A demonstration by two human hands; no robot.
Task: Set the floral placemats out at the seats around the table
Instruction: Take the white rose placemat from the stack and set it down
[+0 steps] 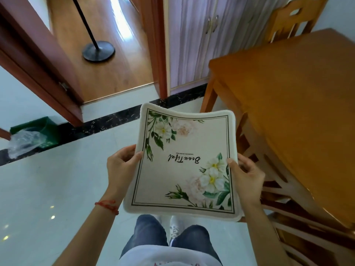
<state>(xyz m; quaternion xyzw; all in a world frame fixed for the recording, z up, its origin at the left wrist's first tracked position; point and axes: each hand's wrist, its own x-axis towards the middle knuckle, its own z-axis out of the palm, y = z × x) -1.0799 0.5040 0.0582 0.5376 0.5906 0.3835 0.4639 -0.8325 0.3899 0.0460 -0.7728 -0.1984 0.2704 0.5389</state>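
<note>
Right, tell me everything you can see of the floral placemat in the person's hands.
The floral placemat is a cream, soft-looking mat with rounded corners and a thick pale rim. A thin dark double line frames it. White and blush flowers with green leaves fill two opposite corners, and black script across the middle reads upside down from this view. It is held in the air, roughly flat with its far edge sagging, over the white floor beside the wooden table. The left hand and right hand pinch its opposite side edges, thumbs on top.

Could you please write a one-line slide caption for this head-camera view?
Both hands, left hand and right hand, hold a floral placemat by its side edges beside the wooden table.
</note>
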